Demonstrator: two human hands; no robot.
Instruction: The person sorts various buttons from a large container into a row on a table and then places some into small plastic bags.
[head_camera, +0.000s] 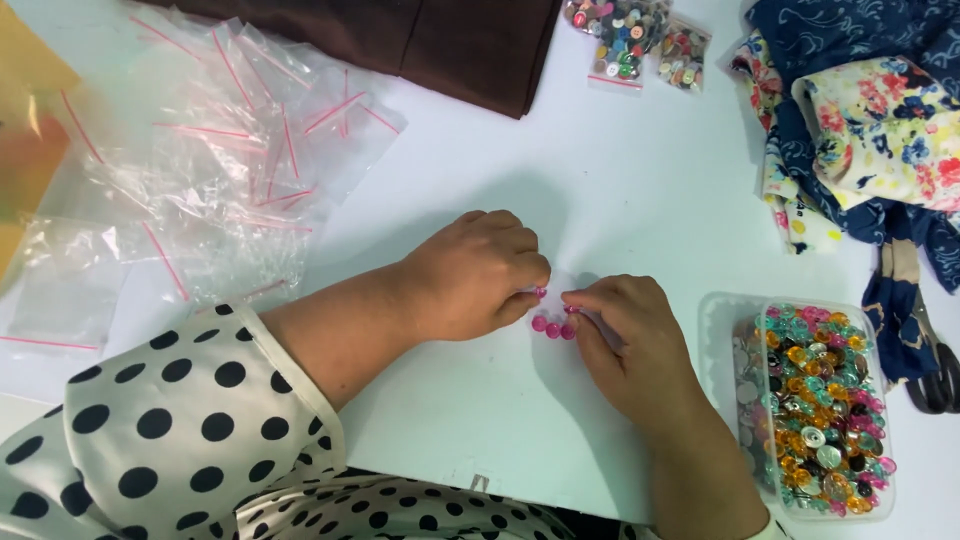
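Note:
My left hand (475, 275) rests on the white table (620, 190), its fingers curled and the fingertips pinching a small pink button at the middle. My right hand (625, 335) is close beside it, thumb and forefinger pinched on another pink button. A short row of pink buttons (552, 328) lies on the table just below and between the two sets of fingertips. My sleeves are white with black dots.
A clear plastic box of several coloured buttons (815, 405) stands at the right. Scissors (925, 340) and floral fabric (870, 120) lie at the far right. Small zip bags (210, 170) are piled at the left, brown cloth (440, 40) and bagged buttons (640, 35) at the back.

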